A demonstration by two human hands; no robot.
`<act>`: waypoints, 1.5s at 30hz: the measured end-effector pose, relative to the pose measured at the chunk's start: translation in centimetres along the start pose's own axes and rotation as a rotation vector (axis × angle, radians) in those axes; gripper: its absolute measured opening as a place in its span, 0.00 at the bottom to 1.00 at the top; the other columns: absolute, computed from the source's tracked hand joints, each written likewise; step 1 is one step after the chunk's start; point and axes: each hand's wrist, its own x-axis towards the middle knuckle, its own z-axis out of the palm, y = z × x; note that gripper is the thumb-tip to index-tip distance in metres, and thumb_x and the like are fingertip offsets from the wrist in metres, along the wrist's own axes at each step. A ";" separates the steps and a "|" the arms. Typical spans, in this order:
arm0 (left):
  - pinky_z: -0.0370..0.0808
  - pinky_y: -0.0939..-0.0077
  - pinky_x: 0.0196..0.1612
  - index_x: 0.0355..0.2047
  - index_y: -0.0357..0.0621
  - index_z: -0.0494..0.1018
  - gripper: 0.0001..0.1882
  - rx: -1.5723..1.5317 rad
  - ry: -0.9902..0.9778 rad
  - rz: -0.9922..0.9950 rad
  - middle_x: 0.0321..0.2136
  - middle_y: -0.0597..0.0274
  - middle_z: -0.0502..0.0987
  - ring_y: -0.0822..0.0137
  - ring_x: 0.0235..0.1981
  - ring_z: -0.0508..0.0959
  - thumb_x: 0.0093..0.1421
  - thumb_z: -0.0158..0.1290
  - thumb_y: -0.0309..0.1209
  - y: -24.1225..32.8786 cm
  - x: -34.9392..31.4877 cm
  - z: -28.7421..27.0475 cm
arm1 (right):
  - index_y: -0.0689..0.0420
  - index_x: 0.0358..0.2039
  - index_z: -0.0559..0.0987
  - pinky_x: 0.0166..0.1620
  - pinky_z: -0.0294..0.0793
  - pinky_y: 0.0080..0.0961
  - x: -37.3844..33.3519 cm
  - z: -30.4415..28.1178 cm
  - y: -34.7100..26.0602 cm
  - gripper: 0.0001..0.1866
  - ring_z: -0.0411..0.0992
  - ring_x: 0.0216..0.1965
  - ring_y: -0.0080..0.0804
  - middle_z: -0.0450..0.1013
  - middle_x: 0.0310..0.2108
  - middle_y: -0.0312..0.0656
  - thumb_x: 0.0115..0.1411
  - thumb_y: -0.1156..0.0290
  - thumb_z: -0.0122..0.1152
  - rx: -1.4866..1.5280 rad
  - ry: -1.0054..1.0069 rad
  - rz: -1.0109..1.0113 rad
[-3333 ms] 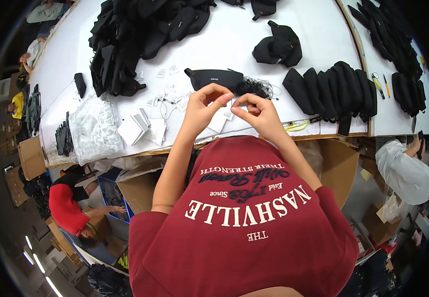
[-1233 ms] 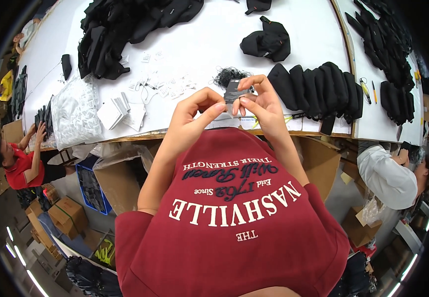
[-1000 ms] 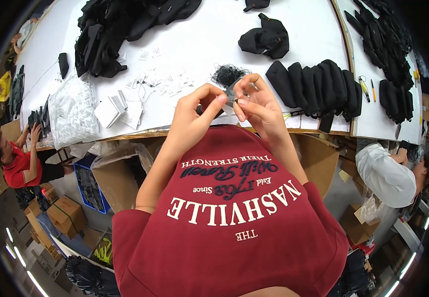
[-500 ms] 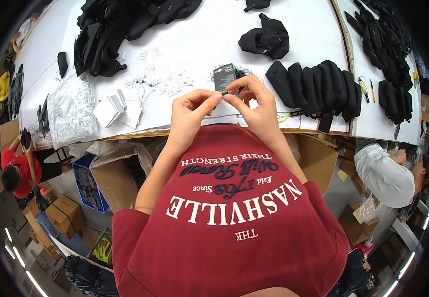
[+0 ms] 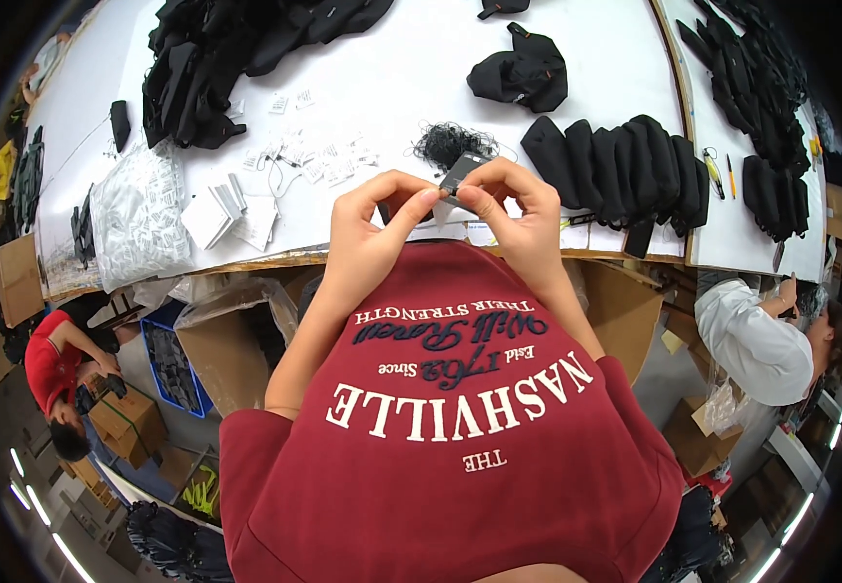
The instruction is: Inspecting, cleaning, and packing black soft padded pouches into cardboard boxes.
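Both my hands are close together over the near edge of the white table (image 5: 363, 87). Between them a black hang tag (image 5: 461, 171) stands tilted, its lower part covered by fingers. My right hand (image 5: 521, 209) pinches this tag between thumb and fingers. The thumb and forefinger of my left hand (image 5: 374, 222) are pressed together at the tag's lower left corner; what they hold is too small to make out. Below the fingertips a small pale piece (image 5: 442, 216) shows. Just beyond the tag lies a tangled heap of black strings (image 5: 443, 144).
Small white labels (image 5: 329, 160) lie scattered to the left, beside white cards (image 5: 215, 216) and a clear bag (image 5: 139, 209). A row of folded black pouches (image 5: 615, 170) lines the right. Black fabric goods (image 5: 212, 68) are heaped at far left. Two people work nearby.
The black tag has turned and shifted right, into my right fingers, uncovering the string heap. My hands have moved slightly apart. The person in red at left has bent toward a carton.
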 end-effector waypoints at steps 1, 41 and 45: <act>0.65 0.86 0.27 0.30 0.36 0.77 0.07 0.000 0.001 -0.001 0.21 0.66 0.75 0.80 0.22 0.69 0.57 0.54 0.28 0.0 -0.1 0.0 | 0.62 0.27 0.76 0.28 0.63 0.12 -0.1 -0.1 -0.2 0.04 0.68 0.24 0.14 0.73 0.24 0.33 0.56 0.75 0.60 0.046 -0.027 0.096; 0.65 0.84 0.25 0.27 0.34 0.73 0.05 0.052 0.025 0.125 0.21 0.64 0.74 0.79 0.20 0.68 0.58 0.52 0.25 0.1 -0.7 0.7 | 0.60 0.25 0.77 0.20 0.55 0.14 -0.5 1.2 -0.2 0.07 0.60 0.17 0.13 0.71 0.19 0.31 0.55 0.71 0.61 0.078 0.056 0.060; 0.64 0.85 0.25 0.27 0.34 0.72 0.05 0.000 0.025 0.148 0.19 0.64 0.73 0.79 0.20 0.68 0.58 0.51 0.25 -0.1 -0.6 0.7 | 0.60 0.25 0.77 0.20 0.55 0.14 -0.7 1.2 -0.2 0.06 0.60 0.18 0.13 0.71 0.19 0.31 0.55 0.71 0.61 0.140 0.041 0.091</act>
